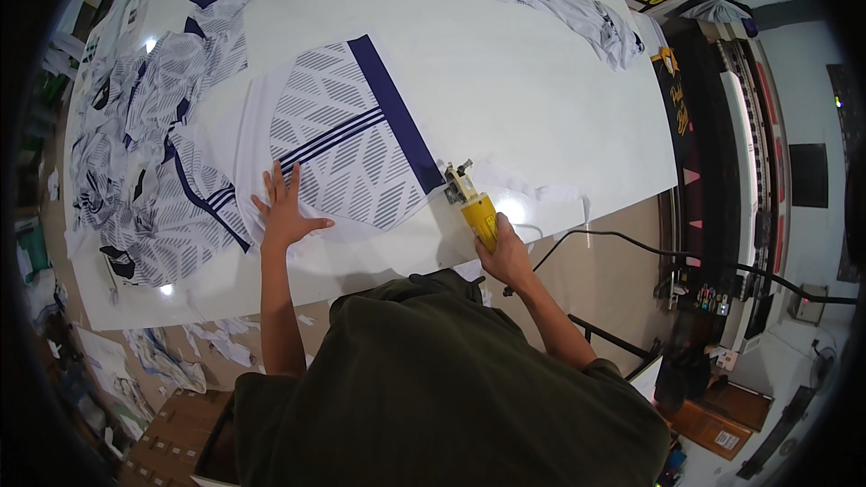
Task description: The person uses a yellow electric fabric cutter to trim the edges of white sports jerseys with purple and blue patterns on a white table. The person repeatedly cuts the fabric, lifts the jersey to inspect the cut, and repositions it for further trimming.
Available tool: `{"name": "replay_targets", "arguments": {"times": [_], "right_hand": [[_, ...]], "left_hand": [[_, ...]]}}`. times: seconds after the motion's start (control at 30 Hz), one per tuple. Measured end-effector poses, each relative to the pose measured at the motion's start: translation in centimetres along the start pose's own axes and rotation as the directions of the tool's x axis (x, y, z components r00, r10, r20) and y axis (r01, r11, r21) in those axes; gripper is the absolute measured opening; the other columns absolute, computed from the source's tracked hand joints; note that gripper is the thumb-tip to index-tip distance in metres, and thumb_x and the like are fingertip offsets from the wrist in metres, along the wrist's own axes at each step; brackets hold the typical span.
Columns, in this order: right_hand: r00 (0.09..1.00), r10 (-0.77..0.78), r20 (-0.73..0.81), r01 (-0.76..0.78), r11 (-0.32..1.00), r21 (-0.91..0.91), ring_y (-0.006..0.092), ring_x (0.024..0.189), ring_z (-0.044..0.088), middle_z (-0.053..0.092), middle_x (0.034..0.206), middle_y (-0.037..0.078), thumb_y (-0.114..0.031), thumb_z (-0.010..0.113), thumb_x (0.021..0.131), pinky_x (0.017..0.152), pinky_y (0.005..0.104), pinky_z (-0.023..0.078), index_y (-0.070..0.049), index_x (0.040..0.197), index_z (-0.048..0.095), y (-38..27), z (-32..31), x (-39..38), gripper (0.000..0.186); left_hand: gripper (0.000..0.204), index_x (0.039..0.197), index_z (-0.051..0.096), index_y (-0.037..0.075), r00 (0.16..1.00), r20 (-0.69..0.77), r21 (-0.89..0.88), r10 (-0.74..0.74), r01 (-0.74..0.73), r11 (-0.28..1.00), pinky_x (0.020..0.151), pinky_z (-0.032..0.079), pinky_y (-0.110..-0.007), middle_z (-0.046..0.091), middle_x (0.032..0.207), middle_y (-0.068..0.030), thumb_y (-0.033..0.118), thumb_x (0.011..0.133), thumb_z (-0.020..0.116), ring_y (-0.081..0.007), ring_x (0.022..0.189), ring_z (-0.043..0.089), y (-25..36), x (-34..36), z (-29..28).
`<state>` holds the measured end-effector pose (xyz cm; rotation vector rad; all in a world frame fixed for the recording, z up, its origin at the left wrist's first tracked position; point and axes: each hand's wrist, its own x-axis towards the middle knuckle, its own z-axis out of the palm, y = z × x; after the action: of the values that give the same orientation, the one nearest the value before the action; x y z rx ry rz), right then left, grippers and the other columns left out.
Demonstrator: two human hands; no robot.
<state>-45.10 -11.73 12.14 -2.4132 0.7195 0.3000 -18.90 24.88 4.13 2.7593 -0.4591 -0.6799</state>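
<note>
A yellow handheld electric fabric cutter [481, 219] is gripped by my right hand [508, 257], its metal head at the lower right corner of a printed fabric panel [338, 131]. The panel lies flat, white with grey slanted dashes, navy stripes across it and a navy band along its right edge. Fingers spread, my left hand [287, 216] presses flat on the panel's lower left part. White fabric shows along the panel's left side; how many layers lie there I cannot tell.
Crumpled printed pieces [144, 162] cover the left of the white table [541, 81]. A bunched white cloth [559, 13] lies at the far right, scraps [559, 194] near the cutter. The black power cord [631, 242] runs off right. A long machine [731, 144] stands beyond the table.
</note>
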Motion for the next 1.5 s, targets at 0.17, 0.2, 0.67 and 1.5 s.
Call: {"name": "replay_targets", "arguments": {"times": [0.17,0.2,0.67,1.5], "right_hand": [[1.000,-0.029,0.003,0.029,0.999,0.023,0.0542,0.096,0.064,0.062,0.112,0.035,-0.025,0.070,0.091,0.080,0.0571,0.054,0.000,0.124,0.040,-0.8,-0.4,1.2,0.051],[0.999,-0.034,0.003,0.034,0.999,0.027,0.0539,0.097,0.064,0.062,0.112,0.035,-0.024,0.070,0.091,0.080,0.0569,0.054,0.000,0.124,0.040,-1.0,-0.5,1.4,0.051],[0.993,-0.114,0.033,0.114,0.993,-0.003,0.0540,0.097,0.064,0.062,0.110,0.035,-0.025,0.065,0.092,0.082,0.0572,0.054,0.002,0.124,0.038,-3.7,-0.7,7.2,0.050],[0.980,-0.197,-0.011,0.196,0.979,-0.065,0.0520,0.087,0.069,0.068,0.098,0.037,-0.027,0.069,0.089,0.074,0.0538,0.058,0.005,0.117,0.041,-13.0,-1.0,22.5,0.051]], "left_hand": [[0.151,0.167,0.012,0.025,1.000,-0.005,-0.008,-0.009,0.009,1.000,0.114,-0.004,-0.077,-0.007,0.173,-0.0139,0.065,0.046,0.093,-0.0413,0.158,-0.010,0.1,-0.1,0.0],[0.150,0.167,0.013,0.026,1.000,-0.009,-0.005,-0.011,0.011,1.000,0.115,-0.005,-0.077,-0.006,0.174,-0.0139,0.066,0.046,0.093,-0.0408,0.158,-0.009,0.2,-0.1,-0.1],[0.151,0.166,0.018,0.023,1.000,-0.018,-0.032,-0.018,0.018,0.999,0.114,-0.004,-0.078,-0.002,0.173,-0.0160,0.066,0.042,0.094,-0.0411,0.158,-0.009,0.5,-0.3,-0.4],[0.151,0.166,0.021,0.022,0.999,-0.050,-0.093,-0.010,0.006,0.996,0.114,-0.004,-0.078,-0.001,0.173,-0.0163,0.059,0.040,0.096,-0.0432,0.158,-0.007,0.3,-0.4,-0.4]]}}
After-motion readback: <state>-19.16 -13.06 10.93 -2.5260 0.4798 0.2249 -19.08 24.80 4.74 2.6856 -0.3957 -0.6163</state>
